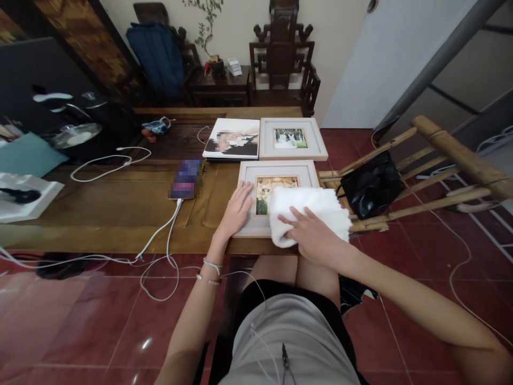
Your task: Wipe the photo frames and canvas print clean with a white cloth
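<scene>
White cloth point(306, 214), folded thick, lies on the glass of a pale picture frame point(276, 174) at the near edge of the wooden tabletop point(120, 208). Right hand point(310, 235) presses flat on the cloth's near side, fingers spread, not closed around it. Left hand point(236, 208) rests open on the frame's left border, palm down, bracing it. Hands apart, frame between them.

Head view: step in hand looks like wiping the frame's glass. Judgement: next stroke calls for steady downward pressure from the left hand so the frame does not slide off the near edge while the cloth sweeps across.

Beyond the hands: a second frame point(292, 139) and an unframed photo print point(232, 139) side by side. Left of the left hand, a phone point(186, 179) on a white charging cable point(160, 230). Right of the right hand, a black bag point(371, 184) on a bamboo rack point(441, 176).

Hard to tell: cloth covers the photo's right half and the frame's near right corner; phone screen and print blurred; items far left cut off.
</scene>
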`<action>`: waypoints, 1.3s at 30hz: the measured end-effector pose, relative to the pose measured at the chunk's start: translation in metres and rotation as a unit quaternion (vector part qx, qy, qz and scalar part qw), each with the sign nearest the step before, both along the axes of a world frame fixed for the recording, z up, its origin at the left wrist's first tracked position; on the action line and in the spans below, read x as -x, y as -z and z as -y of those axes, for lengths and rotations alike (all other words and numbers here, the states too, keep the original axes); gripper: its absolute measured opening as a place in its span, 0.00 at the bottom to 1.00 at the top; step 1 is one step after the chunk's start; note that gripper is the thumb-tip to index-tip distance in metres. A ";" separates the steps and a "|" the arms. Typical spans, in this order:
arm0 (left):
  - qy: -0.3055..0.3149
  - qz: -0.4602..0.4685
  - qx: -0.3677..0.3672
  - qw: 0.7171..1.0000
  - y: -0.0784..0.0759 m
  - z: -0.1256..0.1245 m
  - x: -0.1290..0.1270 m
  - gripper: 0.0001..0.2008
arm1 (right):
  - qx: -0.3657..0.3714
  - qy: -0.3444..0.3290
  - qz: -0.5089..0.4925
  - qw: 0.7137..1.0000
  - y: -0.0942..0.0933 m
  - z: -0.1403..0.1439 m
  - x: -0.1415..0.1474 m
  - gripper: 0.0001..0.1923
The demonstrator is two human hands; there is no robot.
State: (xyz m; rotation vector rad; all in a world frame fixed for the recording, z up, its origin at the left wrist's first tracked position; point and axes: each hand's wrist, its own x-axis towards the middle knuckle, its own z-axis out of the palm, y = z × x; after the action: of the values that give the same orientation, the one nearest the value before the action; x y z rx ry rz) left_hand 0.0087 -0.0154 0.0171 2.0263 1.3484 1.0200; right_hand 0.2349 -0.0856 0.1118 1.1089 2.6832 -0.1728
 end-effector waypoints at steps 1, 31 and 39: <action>0.002 0.004 0.014 1.000 -0.001 0.000 0.001 0.25 | -0.006 -0.014 -0.015 1.000 0.004 0.000 0.010 0.20; -0.014 -0.026 -0.103 0.994 0.003 -0.004 -0.001 0.25 | -0.166 0.013 -0.060 0.984 0.030 -0.119 0.013 0.27; -0.045 -0.003 -0.068 0.997 0.005 -0.003 -0.004 0.23 | -0.015 0.029 -0.043 0.999 0.029 -0.061 0.039 0.28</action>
State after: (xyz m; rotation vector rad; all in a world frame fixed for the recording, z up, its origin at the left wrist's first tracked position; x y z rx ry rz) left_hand 0.0125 -0.0125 0.0123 2.0839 1.4202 1.1766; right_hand 0.1961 -0.0242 0.0825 1.2144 2.7384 -0.1947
